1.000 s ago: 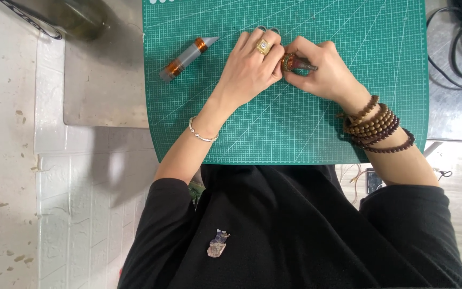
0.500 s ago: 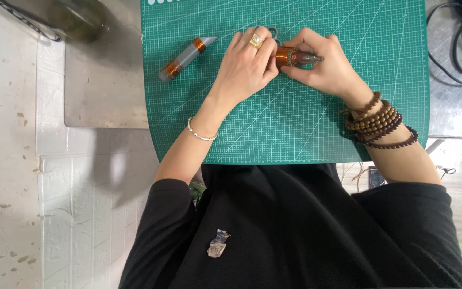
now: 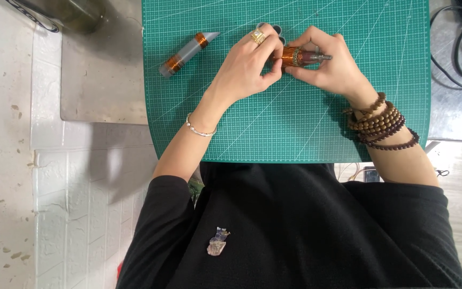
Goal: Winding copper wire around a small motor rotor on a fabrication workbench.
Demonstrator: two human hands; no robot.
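Change since earlier: both hands sit a little nearer the mat's far edge than a second ago, and the small cylinder now shows more of itself between them, its metal tip poking out to the right; the loose tube has not shifted.
Tabletop [image 3: 102, 91]: grey metal sheet, bare at the left of the mat, with a dark round vessel at its far left corner and black cables at its far right.
Cutting mat [image 3: 295, 134]: green, gridded with white lines, covering the middle of the tabletop; its near edge lies at the person's body.
Person: black sleeves and top, seen from above, with a small pale brooch on the chest.
Left hand [image 3: 244, 69]: near the mat's far edge, a gold ring on one finger, a thin silver bracelet at the wrist; its grip is clamped on the left end of the small cylinder.
Right hand [image 3: 330, 67]: just beside the left hand, stacked brown bead bracelets on the wrist; its grip is closed over the cylinder's right part.
Small cylinder [image 3: 298, 55]: copper-orange wound band and dark body, lying level, held between both hands just above the mat.
Loose tube [image 3: 187, 47]: pale grey with two orange bands, lying slanted near the mat's far left corner, well apart from the hands.
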